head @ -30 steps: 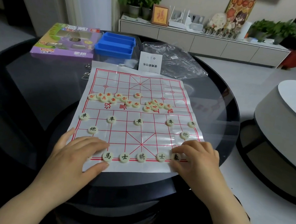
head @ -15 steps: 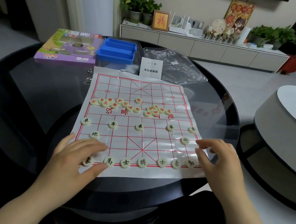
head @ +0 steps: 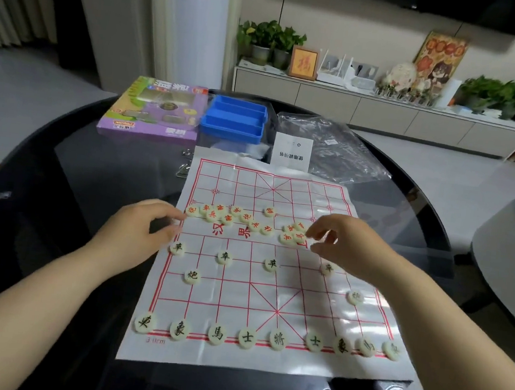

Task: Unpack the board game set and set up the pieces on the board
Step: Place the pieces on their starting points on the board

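Observation:
A white paper board (head: 270,298) with a red grid lies on the round dark glass table (head: 77,176). Black-lettered round pieces stand in place: a full near row (head: 277,340), a row of soldiers (head: 223,257) and two cannons (head: 192,275). Red-lettered pieces (head: 248,221) lie in a loose heap along the board's middle band. My left hand (head: 137,233) hovers at the board's left edge, fingertips beside the leftmost red piece (head: 191,210). My right hand (head: 349,249) hovers over the heap's right end, fingers loosely curved. Neither hand visibly holds a piece.
At the table's far side lie the purple game box (head: 150,110), a blue plastic tray (head: 234,119), a white instruction leaflet (head: 292,151) and a crumpled clear bag (head: 340,149). Metal clips (head: 184,168) lie by the board's far left corner. A grey round seat (head: 511,247) stands to the right.
Both hands have left the near row and moved up to the red heap in the middle of the board. The near row now stands complete.

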Demonstrator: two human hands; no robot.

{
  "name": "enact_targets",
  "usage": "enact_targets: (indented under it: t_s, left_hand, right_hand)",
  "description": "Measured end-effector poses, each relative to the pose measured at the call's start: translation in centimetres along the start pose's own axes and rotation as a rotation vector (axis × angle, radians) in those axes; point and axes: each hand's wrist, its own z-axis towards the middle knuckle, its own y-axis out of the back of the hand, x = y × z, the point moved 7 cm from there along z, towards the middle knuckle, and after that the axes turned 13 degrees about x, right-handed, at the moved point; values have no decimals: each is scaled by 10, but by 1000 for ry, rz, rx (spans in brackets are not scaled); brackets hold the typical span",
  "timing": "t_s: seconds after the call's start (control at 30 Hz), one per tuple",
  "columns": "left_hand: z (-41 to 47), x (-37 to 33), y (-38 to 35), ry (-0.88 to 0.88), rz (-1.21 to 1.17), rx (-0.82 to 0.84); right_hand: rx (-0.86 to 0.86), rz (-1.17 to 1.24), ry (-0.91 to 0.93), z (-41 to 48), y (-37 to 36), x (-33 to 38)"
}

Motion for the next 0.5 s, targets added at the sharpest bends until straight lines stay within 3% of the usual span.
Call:
enact_targets:
  t_s: [0.2, 0.5]
  left_hand:
    - [42, 13, -1, 3, 29, 42]
    - [73, 17, -1, -4, 32, 167]
  right_hand:
    - [117, -98, -35, 37, -12, 2]
    - [252, -203, 71, 60, -13, 18]
